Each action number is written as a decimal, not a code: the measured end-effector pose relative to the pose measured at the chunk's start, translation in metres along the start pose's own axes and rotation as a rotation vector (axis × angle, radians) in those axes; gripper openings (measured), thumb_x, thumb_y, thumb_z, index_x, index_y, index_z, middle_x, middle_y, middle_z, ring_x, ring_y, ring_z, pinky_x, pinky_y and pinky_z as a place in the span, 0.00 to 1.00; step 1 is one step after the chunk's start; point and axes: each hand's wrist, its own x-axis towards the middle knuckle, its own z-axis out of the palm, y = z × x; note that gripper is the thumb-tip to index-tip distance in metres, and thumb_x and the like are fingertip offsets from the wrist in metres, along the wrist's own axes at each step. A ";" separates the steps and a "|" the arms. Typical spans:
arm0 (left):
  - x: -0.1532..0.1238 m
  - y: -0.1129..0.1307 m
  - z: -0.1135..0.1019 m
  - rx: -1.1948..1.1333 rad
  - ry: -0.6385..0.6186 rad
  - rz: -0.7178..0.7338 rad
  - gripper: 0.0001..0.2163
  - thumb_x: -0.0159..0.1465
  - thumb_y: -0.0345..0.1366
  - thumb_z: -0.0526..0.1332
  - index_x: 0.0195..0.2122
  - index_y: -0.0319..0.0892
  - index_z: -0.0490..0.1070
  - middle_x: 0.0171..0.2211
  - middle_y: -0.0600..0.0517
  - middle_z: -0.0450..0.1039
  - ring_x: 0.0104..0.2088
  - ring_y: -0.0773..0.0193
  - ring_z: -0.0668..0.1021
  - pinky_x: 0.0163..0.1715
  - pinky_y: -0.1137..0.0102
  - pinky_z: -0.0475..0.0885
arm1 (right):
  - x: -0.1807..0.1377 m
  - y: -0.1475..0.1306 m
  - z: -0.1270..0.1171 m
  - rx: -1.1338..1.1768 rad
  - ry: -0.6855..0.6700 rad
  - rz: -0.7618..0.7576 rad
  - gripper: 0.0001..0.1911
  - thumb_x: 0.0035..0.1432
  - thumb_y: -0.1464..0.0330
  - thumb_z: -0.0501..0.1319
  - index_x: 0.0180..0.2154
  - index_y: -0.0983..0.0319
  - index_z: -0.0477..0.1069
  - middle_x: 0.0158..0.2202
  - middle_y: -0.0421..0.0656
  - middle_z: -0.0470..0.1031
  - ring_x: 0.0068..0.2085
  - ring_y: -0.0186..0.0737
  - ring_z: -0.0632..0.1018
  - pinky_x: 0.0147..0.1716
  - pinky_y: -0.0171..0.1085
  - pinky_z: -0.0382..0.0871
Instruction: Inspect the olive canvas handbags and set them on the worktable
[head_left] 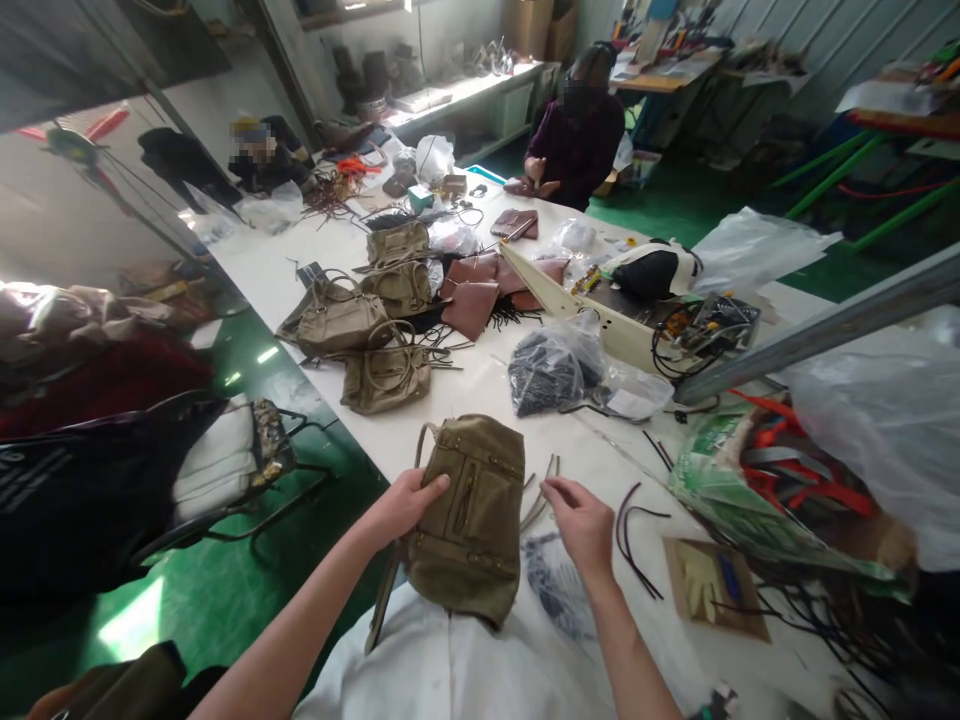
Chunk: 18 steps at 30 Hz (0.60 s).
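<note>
1. The table runs away from the fingers, long and white, with a seated person at its far end.
2. The olive handbag lies on the table's near edge, between the two hands.
3. More olive handbags sit well beyond the fingers, with brown leather pieces just past them.
4. A clear bag of dark parts rests beyond the right fingertips.
5. The left hand grips the handbag's left edge, fingers curled over it and thumb on top.
6. The right hand hovers just right of the handbag, fingers loosely bent, holding nothing.
7. Thin olive straps lie just beside the right fingertips.
8. Dark cords curl on the table right of those fingers.
</note>
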 end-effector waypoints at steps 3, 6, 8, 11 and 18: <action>0.001 -0.003 0.011 0.007 -0.011 -0.003 0.25 0.68 0.60 0.67 0.45 0.38 0.83 0.44 0.42 0.87 0.44 0.45 0.86 0.44 0.59 0.82 | -0.018 -0.062 0.021 0.123 -0.173 -0.156 0.13 0.66 0.55 0.68 0.42 0.56 0.86 0.42 0.47 0.88 0.39 0.48 0.84 0.44 0.45 0.80; -0.001 -0.002 0.020 -0.006 -0.025 0.032 0.23 0.69 0.57 0.67 0.46 0.39 0.82 0.44 0.44 0.87 0.46 0.46 0.85 0.45 0.60 0.81 | -0.032 -0.088 0.039 0.122 -0.229 -0.182 0.13 0.67 0.56 0.67 0.41 0.57 0.85 0.41 0.47 0.87 0.38 0.46 0.83 0.40 0.44 0.80; -0.003 -0.002 0.022 -0.009 -0.044 0.049 0.21 0.69 0.55 0.67 0.46 0.39 0.82 0.44 0.45 0.86 0.45 0.47 0.84 0.45 0.61 0.80 | -0.039 -0.090 0.043 0.129 -0.216 -0.125 0.13 0.67 0.56 0.67 0.41 0.57 0.84 0.40 0.48 0.86 0.38 0.47 0.83 0.41 0.44 0.80; -0.008 -0.005 0.020 0.001 -0.051 0.084 0.18 0.70 0.52 0.67 0.45 0.39 0.81 0.43 0.46 0.86 0.45 0.48 0.84 0.45 0.62 0.79 | -0.042 -0.075 0.039 0.230 -0.239 -0.019 0.15 0.65 0.54 0.69 0.41 0.58 0.82 0.40 0.47 0.86 0.40 0.47 0.84 0.44 0.43 0.80; -0.024 -0.021 0.000 0.014 0.099 0.135 0.21 0.69 0.54 0.69 0.49 0.39 0.80 0.46 0.45 0.86 0.49 0.44 0.84 0.50 0.57 0.81 | -0.006 0.050 0.003 -0.135 0.062 0.327 0.19 0.65 0.59 0.62 0.47 0.65 0.83 0.40 0.52 0.87 0.41 0.50 0.85 0.44 0.44 0.79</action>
